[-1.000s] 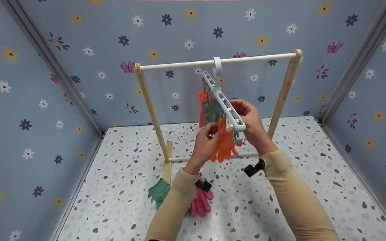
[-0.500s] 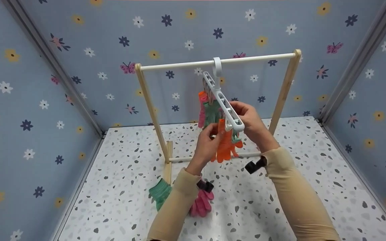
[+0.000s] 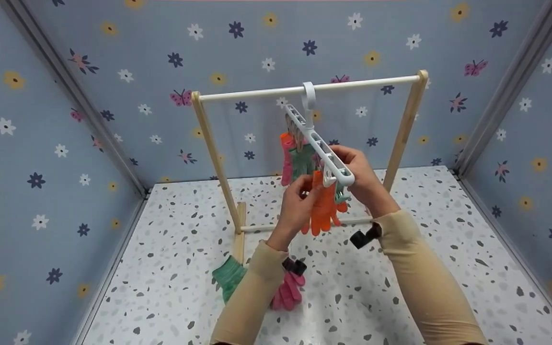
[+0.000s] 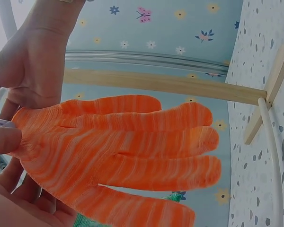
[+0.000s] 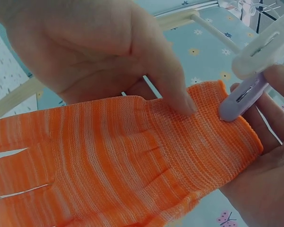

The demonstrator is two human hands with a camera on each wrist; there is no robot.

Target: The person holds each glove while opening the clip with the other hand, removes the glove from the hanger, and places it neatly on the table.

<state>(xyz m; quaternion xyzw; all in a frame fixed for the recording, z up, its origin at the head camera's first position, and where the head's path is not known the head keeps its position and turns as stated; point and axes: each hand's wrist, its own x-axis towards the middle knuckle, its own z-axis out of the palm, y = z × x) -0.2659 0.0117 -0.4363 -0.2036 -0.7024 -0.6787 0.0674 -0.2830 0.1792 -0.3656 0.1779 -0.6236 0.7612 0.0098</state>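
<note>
An orange striped knit glove [image 3: 323, 206] hangs fingers down below the near end of a white clip hanger [image 3: 326, 151]. My left hand [image 3: 295, 206] pinches its cuff, thumb in front and fingers behind. In the right wrist view, a lavender clip [image 5: 244, 97] overlaps the cuff opening, between thumb and fingers of my right hand [image 5: 260, 189]. Beside that clip is a whitish clip [image 5: 262, 47]. Seen from the head, the right hand [image 3: 360, 175] is partly behind the hanger. A green clip [image 3: 340, 191] dangles at the hanger's end.
A wooden rack with a white rod [image 3: 367, 85] carries the hanger by its hook. Farther along hang a green glove [image 3: 301, 160] and a pink glove [image 3: 287, 165]. On the speckled surface lie another green glove [image 3: 229, 275] and pink glove [image 3: 288, 292], partly behind the left sleeve.
The hanger's near end has swung slightly to the right. Both hands stay almost in place at the glove's cuff.
</note>
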